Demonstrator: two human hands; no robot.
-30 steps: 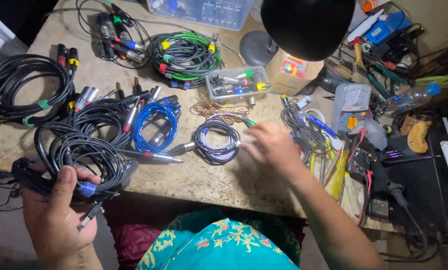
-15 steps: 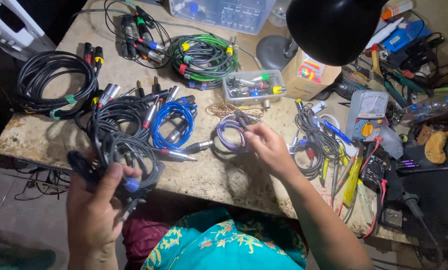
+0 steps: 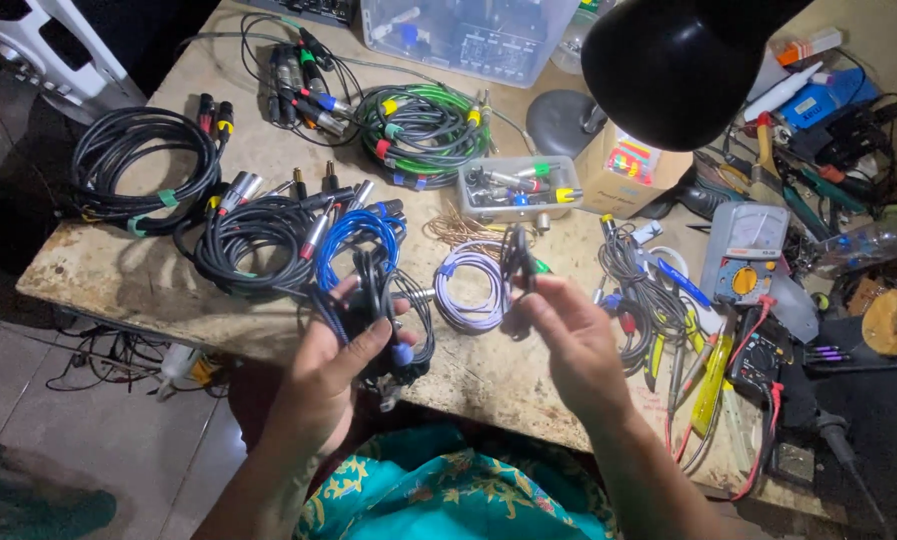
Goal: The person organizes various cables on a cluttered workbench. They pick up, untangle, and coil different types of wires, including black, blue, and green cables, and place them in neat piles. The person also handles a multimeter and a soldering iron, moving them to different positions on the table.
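black coiled cable point(image 3: 378, 320) gripped in left hand point(image 3: 333, 375); right hand point(image 3: 568, 335) pinches its end.

Black coiled cable point(image 3: 373, 310), lilac cable coil point(image 3: 471, 290), green cable bundle point(image 3: 423, 125).

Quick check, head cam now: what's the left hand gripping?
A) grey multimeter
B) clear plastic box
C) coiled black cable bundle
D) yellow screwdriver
C: the left hand is closed around a coiled black cable bundle held above the table edge, while the grey multimeter lies on the table far to the right, untouched.
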